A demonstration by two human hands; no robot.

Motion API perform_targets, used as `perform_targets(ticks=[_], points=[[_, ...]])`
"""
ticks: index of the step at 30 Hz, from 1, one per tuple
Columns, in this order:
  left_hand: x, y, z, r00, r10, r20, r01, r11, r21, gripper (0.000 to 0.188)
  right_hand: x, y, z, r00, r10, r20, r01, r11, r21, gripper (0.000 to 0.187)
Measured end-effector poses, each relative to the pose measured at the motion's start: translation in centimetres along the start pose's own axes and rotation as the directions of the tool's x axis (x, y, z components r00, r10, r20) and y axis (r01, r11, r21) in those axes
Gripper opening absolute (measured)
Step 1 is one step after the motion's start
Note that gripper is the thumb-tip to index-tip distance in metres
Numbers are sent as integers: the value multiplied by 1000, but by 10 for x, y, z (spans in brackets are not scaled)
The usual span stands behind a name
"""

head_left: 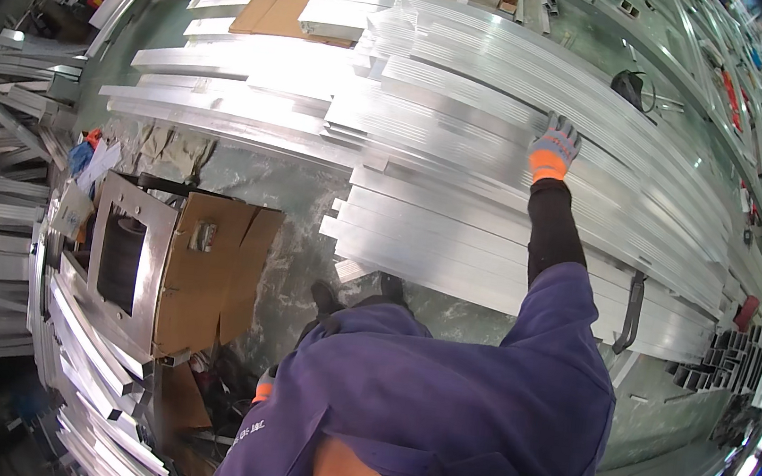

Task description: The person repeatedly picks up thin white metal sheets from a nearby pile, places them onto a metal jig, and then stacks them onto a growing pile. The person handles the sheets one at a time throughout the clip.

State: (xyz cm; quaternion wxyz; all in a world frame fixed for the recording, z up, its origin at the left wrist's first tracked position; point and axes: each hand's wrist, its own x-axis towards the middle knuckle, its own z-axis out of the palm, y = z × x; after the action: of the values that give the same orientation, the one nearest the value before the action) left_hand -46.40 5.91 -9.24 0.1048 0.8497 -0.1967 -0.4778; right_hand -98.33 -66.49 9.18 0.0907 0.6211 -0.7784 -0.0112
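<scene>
My right hand (555,149), in a grey glove with an orange cuff, reaches forward onto a broad stack of long silvery metal profiles (471,121). It lies palm down on the upper lengths, its fingers slightly apart, with nothing visible held in it. Ribbed faces and steps show where the profiles overlap. Flatter lengths (437,245) lie on the near side of the stack. Low at my left side, only a sliver of my left hand (265,384) shows, gloved in the same grey and orange. My body hides its fingers and whatever it may touch.
To my left stands a metal-framed machine (147,257) with a cardboard sheet (210,274) against its side. A brown cardboard piece (271,13) lies among the far profiles. A dark strap (631,312) hangs over the stack's near edge. Small dark sections (732,362) are piled at right.
</scene>
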Motion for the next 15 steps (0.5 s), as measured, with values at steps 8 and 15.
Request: perform_targets(ticks=[8, 15], points=[[-28, 13, -37, 971, -97, -218, 71, 990, -122, 48, -1, -35, 20, 995, 41, -89, -41, 999, -2, 64], [-29, -75, -85, 890, 305, -339, -164, 908, 387, 54, -43, -61, 66, 989, -125, -83, 138, 976, 169, 54]])
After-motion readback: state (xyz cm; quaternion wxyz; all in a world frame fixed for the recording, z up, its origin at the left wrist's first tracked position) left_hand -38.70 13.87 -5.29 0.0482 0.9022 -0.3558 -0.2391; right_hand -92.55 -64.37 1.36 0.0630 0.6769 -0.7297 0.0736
